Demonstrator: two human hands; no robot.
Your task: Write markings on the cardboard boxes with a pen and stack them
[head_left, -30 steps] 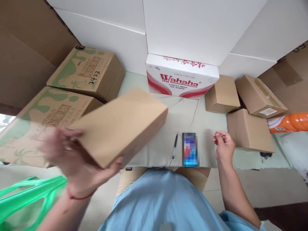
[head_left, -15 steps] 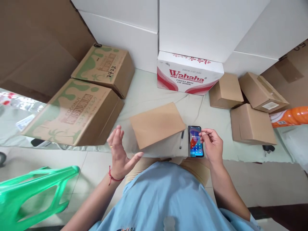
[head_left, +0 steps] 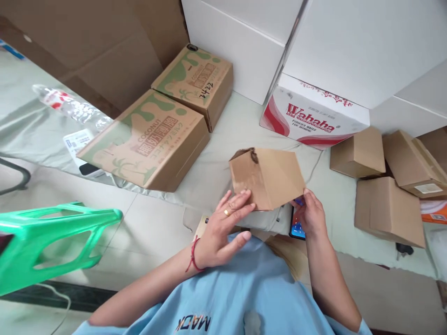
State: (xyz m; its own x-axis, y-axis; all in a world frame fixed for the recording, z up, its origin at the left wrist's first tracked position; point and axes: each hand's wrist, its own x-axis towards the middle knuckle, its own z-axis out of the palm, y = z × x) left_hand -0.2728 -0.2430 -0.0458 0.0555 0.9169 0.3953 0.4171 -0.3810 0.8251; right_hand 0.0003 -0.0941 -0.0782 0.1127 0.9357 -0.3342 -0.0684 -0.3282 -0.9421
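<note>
A small brown cardboard box [head_left: 281, 177] is tilted above the table in front of me, its two visible faces meeting at a crease. There is a dark mark near its upper edge. My right hand [head_left: 313, 211] pinches the box's lower right corner between thumb and fingers. Against the left face rest the outstretched fingertips of my left hand [head_left: 223, 232], thumb held apart. A phone [head_left: 297, 227] with a lit screen lies partly hidden beneath the box and my right hand. Only a bit of the pen [head_left: 278, 217] shows under the box.
Two coconut-printed cartons [head_left: 150, 139] stand at the left, near a plastic bottle [head_left: 73, 107]. A white and red water carton [head_left: 314, 111] is at the back. Several plain cardboard boxes [head_left: 387, 209] sit at the right. A green stool [head_left: 70, 228] stands on the floor at left.
My right hand has taken hold of the box's corner, and the box is now tilted up. My left hand has moved right onto it. The view has turned left.
</note>
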